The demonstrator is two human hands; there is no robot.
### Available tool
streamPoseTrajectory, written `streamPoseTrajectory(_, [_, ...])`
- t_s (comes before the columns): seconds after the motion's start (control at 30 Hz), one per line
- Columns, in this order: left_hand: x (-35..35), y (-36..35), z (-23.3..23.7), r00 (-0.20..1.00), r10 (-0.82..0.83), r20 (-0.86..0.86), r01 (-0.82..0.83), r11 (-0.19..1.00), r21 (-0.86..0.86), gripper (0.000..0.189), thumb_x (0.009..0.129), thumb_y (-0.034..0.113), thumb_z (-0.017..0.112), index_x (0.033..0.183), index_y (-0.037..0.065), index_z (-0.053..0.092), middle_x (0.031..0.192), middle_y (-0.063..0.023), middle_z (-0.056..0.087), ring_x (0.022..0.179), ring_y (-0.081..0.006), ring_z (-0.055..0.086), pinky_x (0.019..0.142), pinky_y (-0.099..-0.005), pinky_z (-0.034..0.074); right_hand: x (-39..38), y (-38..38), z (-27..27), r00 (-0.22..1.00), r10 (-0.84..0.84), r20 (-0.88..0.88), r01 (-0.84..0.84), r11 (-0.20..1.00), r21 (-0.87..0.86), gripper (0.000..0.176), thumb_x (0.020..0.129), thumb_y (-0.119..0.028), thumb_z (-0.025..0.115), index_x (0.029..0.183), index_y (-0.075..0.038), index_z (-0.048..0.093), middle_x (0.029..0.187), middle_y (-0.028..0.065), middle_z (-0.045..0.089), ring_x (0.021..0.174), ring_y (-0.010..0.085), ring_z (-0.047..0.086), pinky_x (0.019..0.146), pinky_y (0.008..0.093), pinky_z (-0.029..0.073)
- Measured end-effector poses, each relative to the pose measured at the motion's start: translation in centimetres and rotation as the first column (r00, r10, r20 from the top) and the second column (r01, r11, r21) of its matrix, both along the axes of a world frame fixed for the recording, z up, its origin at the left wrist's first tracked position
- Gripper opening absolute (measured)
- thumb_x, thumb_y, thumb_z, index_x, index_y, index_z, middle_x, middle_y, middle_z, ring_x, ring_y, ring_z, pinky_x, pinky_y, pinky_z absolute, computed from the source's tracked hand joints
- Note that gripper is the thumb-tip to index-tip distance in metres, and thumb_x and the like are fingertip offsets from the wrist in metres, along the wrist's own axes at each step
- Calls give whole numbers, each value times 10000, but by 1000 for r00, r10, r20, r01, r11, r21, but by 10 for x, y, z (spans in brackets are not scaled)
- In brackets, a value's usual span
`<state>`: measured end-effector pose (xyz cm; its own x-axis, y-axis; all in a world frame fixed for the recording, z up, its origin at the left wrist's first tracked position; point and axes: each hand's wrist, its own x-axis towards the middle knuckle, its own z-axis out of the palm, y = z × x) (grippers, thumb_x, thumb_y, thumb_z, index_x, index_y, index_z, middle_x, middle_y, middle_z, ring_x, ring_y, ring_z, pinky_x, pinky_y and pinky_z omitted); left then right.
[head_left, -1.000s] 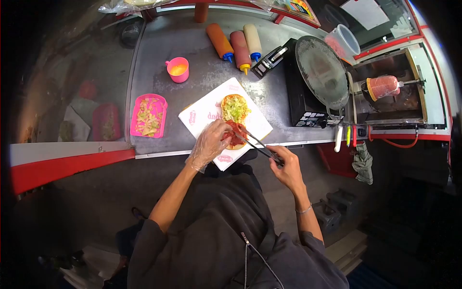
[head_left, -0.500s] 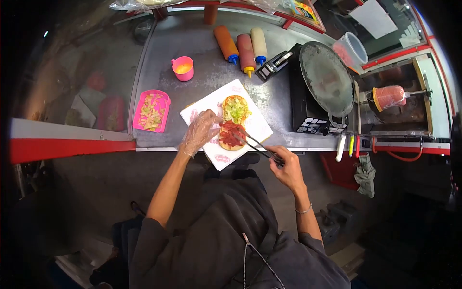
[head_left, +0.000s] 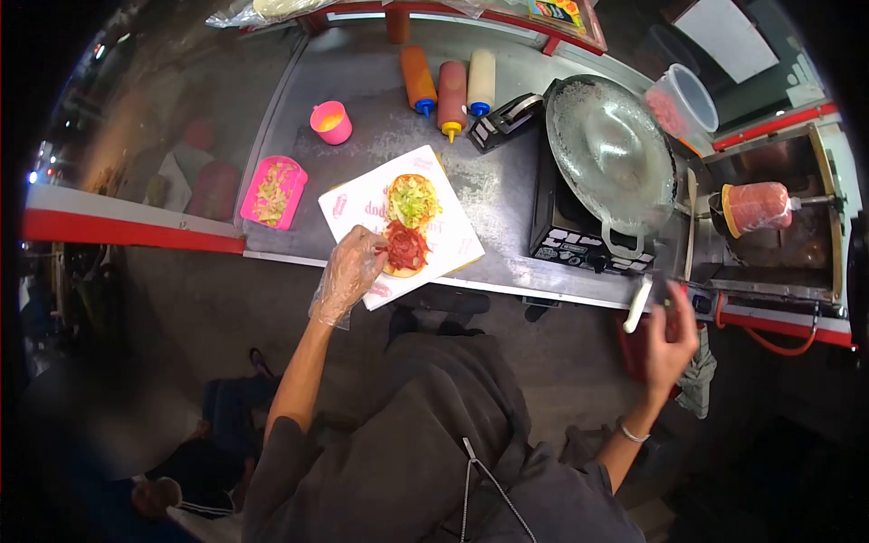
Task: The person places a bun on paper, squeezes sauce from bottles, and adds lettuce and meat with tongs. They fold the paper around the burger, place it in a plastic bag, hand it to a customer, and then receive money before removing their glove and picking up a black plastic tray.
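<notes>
filling stage, i judge: gloved left hand (head_left: pixel 348 271), loosely open, steadies topped flatbread (head_left: pixel 405 226) on paper (head_left: pixel 348 206) at the counter (head_left: pixel 507 195) edge; right hand (head_left: pixel 670 342) by hanging handles (head_left: pixel 636 306), grip unclear. next calls for careful folding.

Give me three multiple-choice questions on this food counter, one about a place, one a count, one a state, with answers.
1. Where is the pink tray? A on a chair; B on the counter beside the printed paper; C on the floor.
2. How many squeeze bottles lie on the counter? A two; B three; C five.
3. The flatbread is: A rolled shut; B wrapped in paper; C lying open.
Answers: B, it sits by the sheet; B, orange, red and cream lie side by side; C, greens and red filling show.
</notes>
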<state>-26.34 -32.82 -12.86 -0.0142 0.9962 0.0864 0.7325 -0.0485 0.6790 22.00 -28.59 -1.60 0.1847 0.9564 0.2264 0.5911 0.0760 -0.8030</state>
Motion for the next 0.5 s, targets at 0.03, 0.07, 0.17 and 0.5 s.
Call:
streamPoseTrajectory(0.03, [4,-4,-1,1000,20,-24,-20,1000,24,226,842,35,708,1063,6,669,978,-144,625,901,-297,652,804,-398,525,26,10,1,985,-112,-127,118,992,35,367,905,-10,665,1271,-4,654,1077,68,725,888,100,650,723,282,543])
streamPoseTrajectory(0.07, [8,-7,-5,998,35,-50,-33,998,52,221,843,22,701,1062,13,673,973,-140,601,907,-305,637,814,-410,516,62,22,-9,976,-183,-121,188,982,34,371,922,-22,651,1293,-13,647,1039,63,716,868,95,642,729,263,531])
streamPoseTrajectory(0.17, [24,-12,-2,979,202,38,-205,974,101,218,841,34,703,1056,13,677,959,-138,601,898,-298,630,811,-399,511,183,64,-72,930,-248,270,260,966,-9,385,920,-53,668,1302,-5,644,1037,80,728,918,141,683,798,286,541])
streamPoseTrajectory(0.5, [-1,-19,-9,-128,316,940,-336,878,-340,464,973,393,629,1303,67,601,1322,-93,604,1166,-203,588,979,-369,473,234,130,-152,851,-130,509,238,959,-154,450,802,-207,793,1204,-29,697,995,169,687,888,299,672,826,412,524])
